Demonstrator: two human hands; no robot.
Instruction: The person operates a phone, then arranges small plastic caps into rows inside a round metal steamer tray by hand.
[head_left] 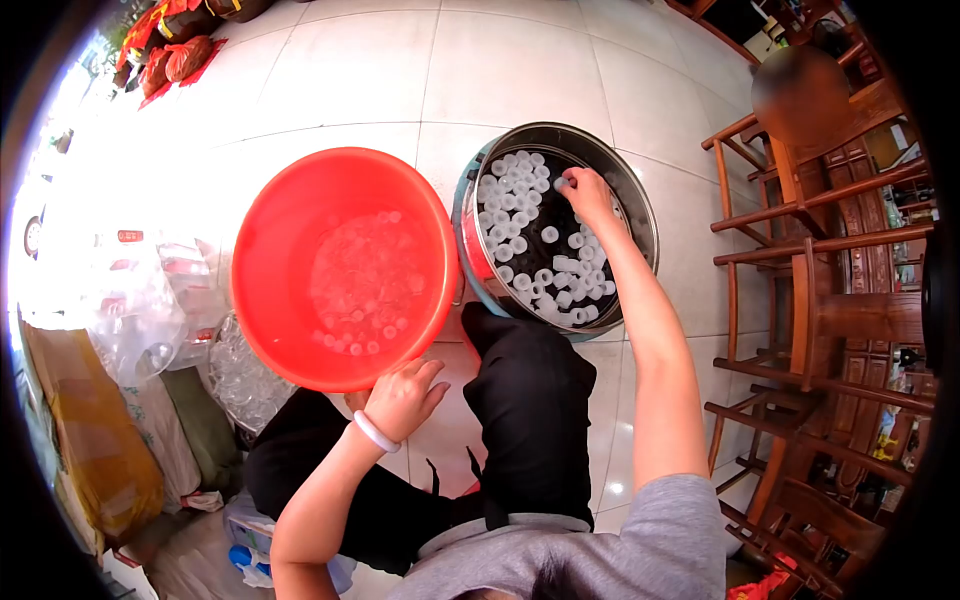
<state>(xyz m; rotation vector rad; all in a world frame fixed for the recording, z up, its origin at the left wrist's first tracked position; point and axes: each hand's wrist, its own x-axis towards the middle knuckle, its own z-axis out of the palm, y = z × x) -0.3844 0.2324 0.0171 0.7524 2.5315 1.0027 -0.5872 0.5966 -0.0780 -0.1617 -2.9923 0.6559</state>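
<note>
A large red plastic basin (262,250) stands in front of me on the left, with several small translucent plastic caps (372,348) at its bottom in what looks like water. To its right is a round metal pan (645,215) with a dark bottom, where many whitish translucent caps (515,200) lie in loose groups. Over the pan's upper right, my right hand (590,195) pinches one small translucent cap (561,184) between thumb and fingertips. My left hand (402,398), with a white bracelet on the wrist, lies against the basin's near rim, thumb apart, apparently holding nothing.
Wooden chairs (800,300) line the right side, and a person's head (800,95) shows there. Clear plastic bags (135,310) and sacks (90,420) lie at left. Dark jars with red cloth (185,58) stand at the back left on the tiled floor (510,60).
</note>
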